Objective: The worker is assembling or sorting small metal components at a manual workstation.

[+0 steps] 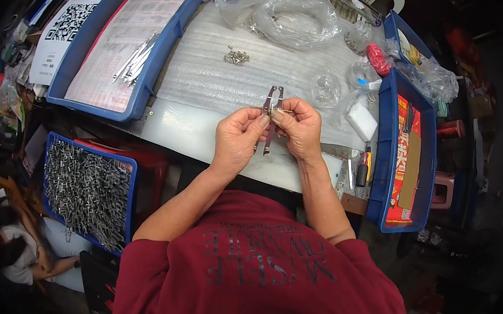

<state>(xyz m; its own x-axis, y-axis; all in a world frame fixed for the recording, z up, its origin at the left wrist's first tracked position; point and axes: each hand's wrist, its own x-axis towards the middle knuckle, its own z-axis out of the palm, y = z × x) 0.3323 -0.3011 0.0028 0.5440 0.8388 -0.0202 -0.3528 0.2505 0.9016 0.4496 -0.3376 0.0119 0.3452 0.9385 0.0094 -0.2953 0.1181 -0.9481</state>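
In front of my chest I hold a dark reddish-brown metal piece (268, 103) with two narrow legs whose rounded tips have holes. My left hand (239, 140) pinches it near the middle from the left. My right hand (303, 127) is closed on its other side, thumb and fingertips meeting at the same joint. Its lower ends show below my fingers; any small part at the joint is mostly hidden. A small pile of metal fasteners (236, 56) lies beyond my hands on the foam-covered table (197, 81).
At the far left, a blue tray (101, 114) holds silvery strips (136, 60). Below it, a blue crate (132, 194) is heaped with metal parts. Clear bags (296, 18) lie at the back. Rightward are a white block (361, 121), a screwdriver (362, 175) and another blue tray (385, 172). Someone sits lower left.
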